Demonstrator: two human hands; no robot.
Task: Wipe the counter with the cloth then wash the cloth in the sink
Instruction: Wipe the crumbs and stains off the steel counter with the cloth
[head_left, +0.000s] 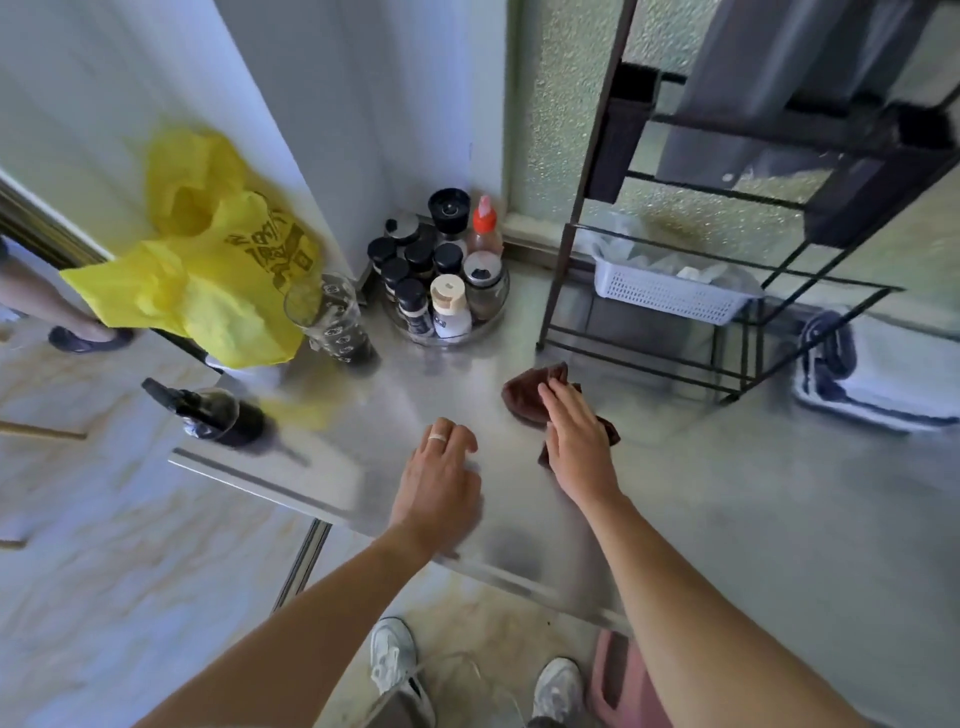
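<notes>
The right hand (574, 441) lies flat on the brown cloth (535, 392), fingers straight and together, pressing it onto the steel bench (395, 400). The cloth is bunched under the palm, with its edge showing ahead of the fingertips and a corner sticking out to the right of the hand. The left hand (439, 480) rests palm down on the bench just beside it, fingers loosely bent and holding nothing; a ring (436, 439) sits on one finger.

Farther back, in the corner by the wall, a round tray of spice jars (444, 283) holds dark-capped jars, one cream-capped bottle and an orange-capped squeeze bottle (485, 223). Left of it stands a clear drinking glass (327, 317) with dark printed marks, touching a yellow plastic bag (208, 260) with dark print. Near the bench's left edge a dark spray bottle (208, 413) lies on its side.

To the right of the cloth stands a black wire rack (727, 332), with a white perforated basket (670, 296) on its lower tier. Beyond the rack a folded white towel with blue stripes (872, 379) lies on the bench. Below the bench edge, two white sneakers (395, 660) stand on the pale tiled floor (130, 545), and a pink object (623, 680) sits beside the right one.
</notes>
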